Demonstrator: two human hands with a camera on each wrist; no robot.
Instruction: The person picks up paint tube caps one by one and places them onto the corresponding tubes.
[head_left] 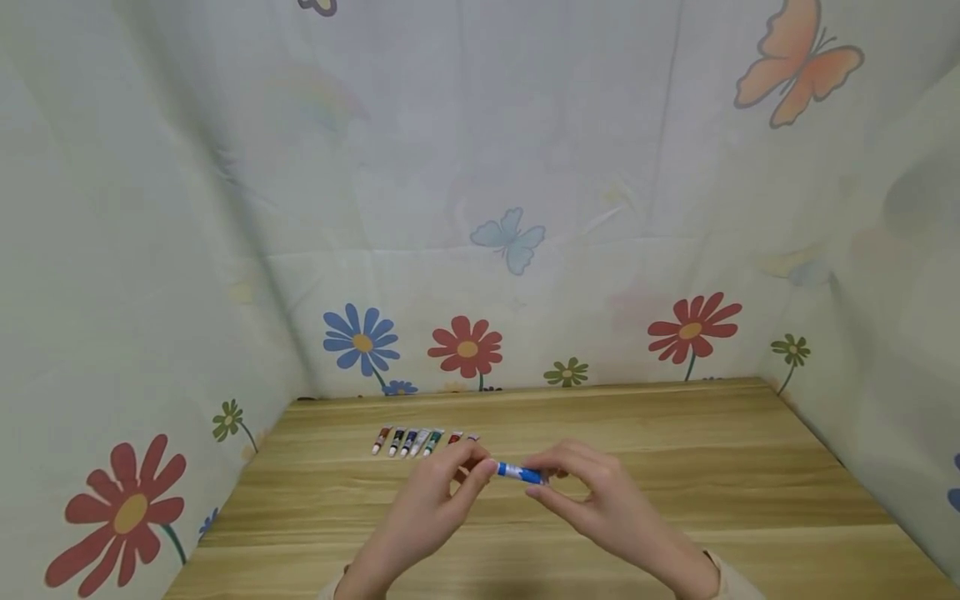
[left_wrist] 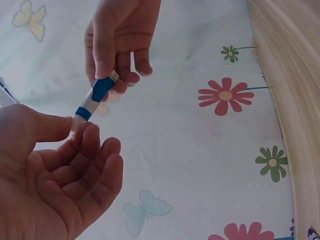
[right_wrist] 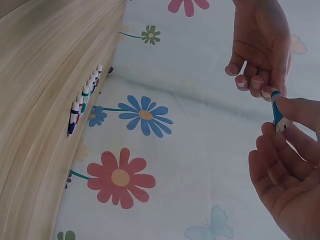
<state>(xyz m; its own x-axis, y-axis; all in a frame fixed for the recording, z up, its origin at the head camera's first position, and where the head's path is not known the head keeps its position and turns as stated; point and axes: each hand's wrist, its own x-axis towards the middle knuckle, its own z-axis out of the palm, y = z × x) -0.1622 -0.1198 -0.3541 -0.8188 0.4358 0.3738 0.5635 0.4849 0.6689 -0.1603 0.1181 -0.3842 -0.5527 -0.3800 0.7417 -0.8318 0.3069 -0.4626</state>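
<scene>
A small blue and white paint tube (head_left: 519,473) is held level between both hands above the table. My left hand (head_left: 438,496) pinches its white cap end between thumb and fingertips; in the left wrist view the cap (left_wrist: 77,122) shows at the thumb tip. At the tube's other, flat end, my right hand (head_left: 600,496) grips it with thumb and fingers. The right wrist view shows the right thumb across the blue body (right_wrist: 276,107), hiding part of it.
Several more paint tubes (head_left: 408,442) with white caps lie in a row on the wooden table (head_left: 675,433), beyond the left hand, which partly covers the nearest ones. A curtain (head_left: 562,292) printed with flowers and butterflies encloses the table's back and sides.
</scene>
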